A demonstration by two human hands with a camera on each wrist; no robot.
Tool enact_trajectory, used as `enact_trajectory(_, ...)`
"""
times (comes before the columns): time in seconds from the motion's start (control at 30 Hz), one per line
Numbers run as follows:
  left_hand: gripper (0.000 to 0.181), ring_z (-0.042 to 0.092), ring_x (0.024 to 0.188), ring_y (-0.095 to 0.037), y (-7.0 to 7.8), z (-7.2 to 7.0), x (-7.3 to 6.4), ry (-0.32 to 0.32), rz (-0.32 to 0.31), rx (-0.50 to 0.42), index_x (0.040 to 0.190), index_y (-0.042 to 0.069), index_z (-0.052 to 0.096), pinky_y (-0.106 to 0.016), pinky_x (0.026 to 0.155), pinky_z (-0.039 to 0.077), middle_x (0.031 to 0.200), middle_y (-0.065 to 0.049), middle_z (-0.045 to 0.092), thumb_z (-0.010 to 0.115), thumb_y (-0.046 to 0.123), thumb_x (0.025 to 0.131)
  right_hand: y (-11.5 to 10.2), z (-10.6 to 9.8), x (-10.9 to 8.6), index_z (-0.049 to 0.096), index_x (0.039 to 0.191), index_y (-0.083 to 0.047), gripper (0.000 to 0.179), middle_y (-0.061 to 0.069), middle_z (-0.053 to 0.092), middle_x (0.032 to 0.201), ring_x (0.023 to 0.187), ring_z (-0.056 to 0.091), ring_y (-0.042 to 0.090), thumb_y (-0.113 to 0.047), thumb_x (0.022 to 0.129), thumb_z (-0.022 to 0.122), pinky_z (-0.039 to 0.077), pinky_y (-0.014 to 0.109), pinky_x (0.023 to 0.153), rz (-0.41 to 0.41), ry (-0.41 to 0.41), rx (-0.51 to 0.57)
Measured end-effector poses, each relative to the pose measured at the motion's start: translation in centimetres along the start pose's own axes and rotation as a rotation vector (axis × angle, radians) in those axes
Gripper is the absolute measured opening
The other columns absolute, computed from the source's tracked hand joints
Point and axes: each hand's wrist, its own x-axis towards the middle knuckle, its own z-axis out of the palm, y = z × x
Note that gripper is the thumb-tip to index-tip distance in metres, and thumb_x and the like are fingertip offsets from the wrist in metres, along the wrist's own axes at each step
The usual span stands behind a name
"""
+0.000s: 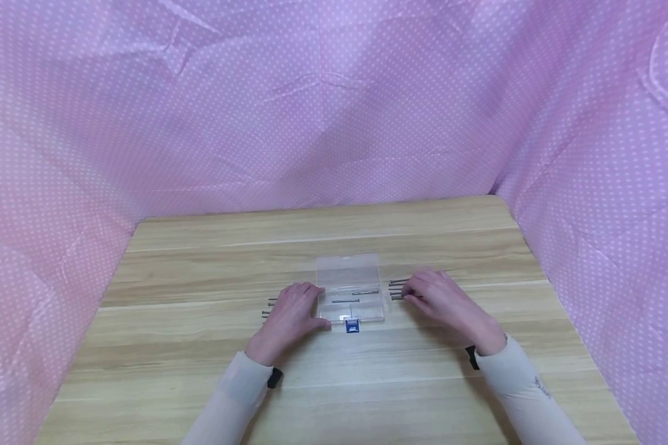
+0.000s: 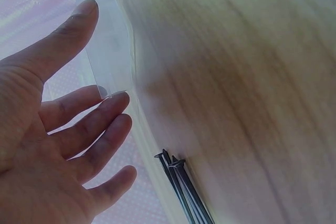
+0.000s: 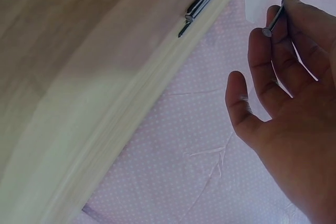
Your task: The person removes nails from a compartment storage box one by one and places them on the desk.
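Observation:
A clear plastic box (image 1: 367, 319) with its lid (image 1: 347, 271) raised lies mid-table, its blue latch (image 1: 352, 326) toward me. Inside it are two nails, one to the left (image 1: 346, 301) and one farther right. My left hand (image 1: 291, 315) touches the box's left end, fingers loosely extended at the corner and thumb at the front wall (image 2: 113, 45). To the right of the box, my right hand (image 1: 440, 300) pinches a nail (image 3: 273, 23) between thumb and fingertips, its head pointing back toward the palm.
Several loose nails (image 1: 398, 285) lie right of the box, partly behind my right fingers. More nails (image 2: 186, 187) lie left of it, beside my left hand. Pink dotted cloth (image 1: 323, 123) hangs around the back and sides of the wooden table (image 1: 334, 395).

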Motion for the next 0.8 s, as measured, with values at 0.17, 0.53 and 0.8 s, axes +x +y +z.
enact_trajectory(0.17,0.071,0.062,0.117,-0.034,0.1,0.0,0.0,0.000,0.000,0.001,0.128,0.001,0.066,-0.053,0.109,0.044,0.120,-0.014,0.069,0.093,0.040,0.075,0.2,0.3,-0.3,0.073,0.098,-0.014,0.013,0.000,0.071,0.096,0.096,0.066,0.025,-0.010,0.088,0.081,0.054,0.050,0.088,-0.013,0.000,0.000)
enact_trajectory(0.53,0.072,0.062,0.118,-0.034,0.2,0.1,-0.1,-0.008,-0.012,0.003,0.130,0.001,0.066,-0.053,0.111,0.044,0.122,-0.014,0.069,0.093,0.040,0.075,0.9,1.0,-0.7,0.073,0.098,-0.014,0.014,-0.001,0.071,0.097,0.094,0.066,0.021,-0.005,0.089,0.079,0.054,0.047,0.086,-0.034,-0.002,0.014)
enact_trajectory(0.8,0.073,0.061,0.120,-0.034,0.2,0.1,0.0,-0.016,-0.021,-0.009,0.131,0.002,0.066,-0.053,0.112,0.042,0.124,-0.014,0.069,0.093,0.040,0.075,1.2,1.4,-0.6,0.073,0.095,-0.015,0.011,-0.002,0.072,0.096,0.094,0.067,0.021,-0.007,0.090,0.078,0.053,0.047,0.085,-0.025,-0.015,0.023)
